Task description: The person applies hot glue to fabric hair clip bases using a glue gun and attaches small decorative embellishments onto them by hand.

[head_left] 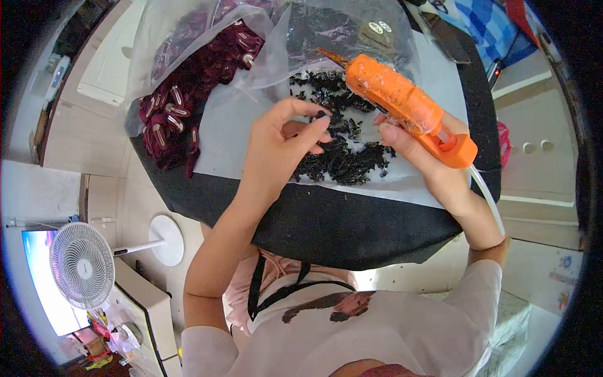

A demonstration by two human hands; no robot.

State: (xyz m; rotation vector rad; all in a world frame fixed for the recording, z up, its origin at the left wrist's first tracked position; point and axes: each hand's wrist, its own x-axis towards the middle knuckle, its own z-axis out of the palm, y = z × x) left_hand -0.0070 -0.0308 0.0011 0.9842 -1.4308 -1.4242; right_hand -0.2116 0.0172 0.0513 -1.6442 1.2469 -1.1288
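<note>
My left hand is pinched closed on a small black piece, mostly hidden by the fingertips. My right hand grips an orange glue gun, its brown-stained nozzle pointing to the upper left. A glue stick shows inside the gun's body, and a pale cord runs from its rear along my forearm. Beneath both hands, a heap of loose black pieces lies spread over a white sheet.
Dark red fabric pieces with pale clips spill from a clear plastic bag at left. Another clear bag holds dark material at the back. Scissors lie at the back right. A white fan stands at lower left.
</note>
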